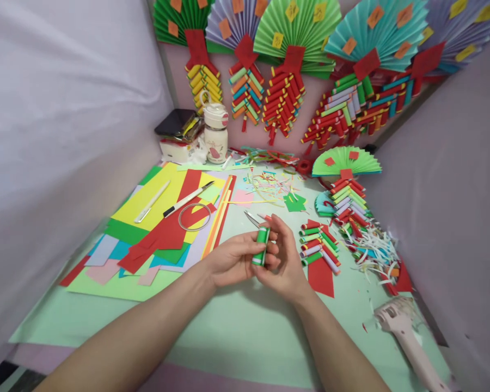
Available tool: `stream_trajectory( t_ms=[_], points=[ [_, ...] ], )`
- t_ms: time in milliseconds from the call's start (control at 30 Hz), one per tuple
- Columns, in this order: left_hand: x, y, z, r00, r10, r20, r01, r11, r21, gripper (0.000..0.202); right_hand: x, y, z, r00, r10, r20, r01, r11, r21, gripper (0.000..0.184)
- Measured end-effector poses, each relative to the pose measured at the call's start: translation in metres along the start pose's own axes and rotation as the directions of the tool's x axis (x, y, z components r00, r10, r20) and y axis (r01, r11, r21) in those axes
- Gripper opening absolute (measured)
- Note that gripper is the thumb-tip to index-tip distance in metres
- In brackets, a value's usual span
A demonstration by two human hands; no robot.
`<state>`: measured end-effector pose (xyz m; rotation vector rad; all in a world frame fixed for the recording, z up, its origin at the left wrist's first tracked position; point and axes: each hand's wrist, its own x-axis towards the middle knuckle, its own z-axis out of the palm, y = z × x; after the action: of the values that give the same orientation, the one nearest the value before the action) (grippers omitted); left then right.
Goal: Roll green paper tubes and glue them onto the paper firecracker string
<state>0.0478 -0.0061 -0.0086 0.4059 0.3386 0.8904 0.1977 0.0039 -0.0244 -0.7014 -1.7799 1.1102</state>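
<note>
Over the pale green tabletop (228,337), as the head view shows it, I note both hands at work on one item, a green paper roll (261,245) with pale bands near its ends. It is held clear of the surface, near upright, between the two hands. The left hand (234,258) is closed on it, thumb across its middle and fingers underneath. The right hand (288,261) is half curled, its fingertips against the roll's right side and its thumb by the lower end.

Just beyond the fingers, scissor blades (251,219) protrude; their handles are hidden from me. Near the right hand lies a cluster of paper rolls (320,245) in red, green and lilac, above a red paper piece (322,279). Farther right I record white paper shreds (378,253) and a glue gun (404,329) at the table's edge. To the left, a white pen (152,202) rests upon coloured sheets (133,209). Pleated fans (298,27) hang along the back wall.
</note>
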Motion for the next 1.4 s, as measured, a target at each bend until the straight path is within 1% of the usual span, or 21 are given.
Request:
stream_trajectory(
  t_ms=[167, 300, 467, 600, 733, 833, 967, 1100, 1300, 1400],
  points=[
    [0.0, -0.001, 0.004, 0.999, 0.035, 0.031, -0.034, 0.998, -0.057, 0.025, 0.001, -0.003, 0.003, 0.999, -0.002, -0.037, 0.001, 1.0, -0.013, 0.081],
    [-0.001, 0.0, 0.002, 0.999, 0.016, 0.038, -0.015, 0.999, -0.047, 0.023, 0.0, -0.003, 0.001, 0.999, 0.012, -0.037, -0.014, 0.998, -0.056, 0.08],
    [-0.002, 0.002, -0.002, 0.999, -0.017, 0.041, 0.018, 1.0, -0.008, 0.021, -0.001, -0.001, 0.0, 0.999, 0.024, -0.032, -0.025, 0.999, -0.025, 0.082],
    [-0.002, 0.005, -0.002, 0.999, -0.027, 0.02, 0.026, 0.999, 0.028, 0.023, 0.0, 0.0, 0.0, 0.999, 0.037, -0.029, -0.039, 0.998, -0.057, 0.085],
    [-0.003, 0.01, -0.005, 0.996, -0.07, -0.06, 0.076, 0.993, 0.092, 0.025, -0.001, 0.002, 0.0, 0.999, 0.044, -0.017, -0.044, 0.999, -0.012, 0.082],
    [-0.004, 0.015, -0.007, 0.992, -0.071, -0.103, 0.082, 0.991, 0.108, 0.023, -0.002, 0.002, -0.001, 0.998, 0.055, -0.005, -0.055, 0.998, -0.005, 0.081],
    [-0.004, 0.018, -0.007, 0.995, -0.053, -0.08, 0.064, 0.989, 0.135, 0.022, -0.002, 0.001, -0.001, 0.998, 0.068, 0.003, -0.068, 0.997, 0.03, 0.082],
    [-0.004, 0.017, -0.009, 0.997, -0.051, -0.062, 0.06, 0.985, 0.162, 0.025, -0.002, 0.002, 0.0, 0.998, 0.062, 0.012, -0.062, 0.996, 0.062, 0.082],
    [-0.003, 0.015, -0.009, 0.992, -0.003, -0.125, 0.03, 0.975, 0.221, 0.025, -0.002, 0.002, 0.0, 0.997, 0.071, 0.02, -0.072, 0.996, 0.053, 0.081],
    [-0.003, 0.015, -0.008, 0.99, 0.005, -0.138, 0.026, 0.973, 0.227, 0.026, -0.002, 0.002, 0.0, 0.997, 0.074, 0.017, -0.075, 0.994, 0.074, 0.08]
  ],
)
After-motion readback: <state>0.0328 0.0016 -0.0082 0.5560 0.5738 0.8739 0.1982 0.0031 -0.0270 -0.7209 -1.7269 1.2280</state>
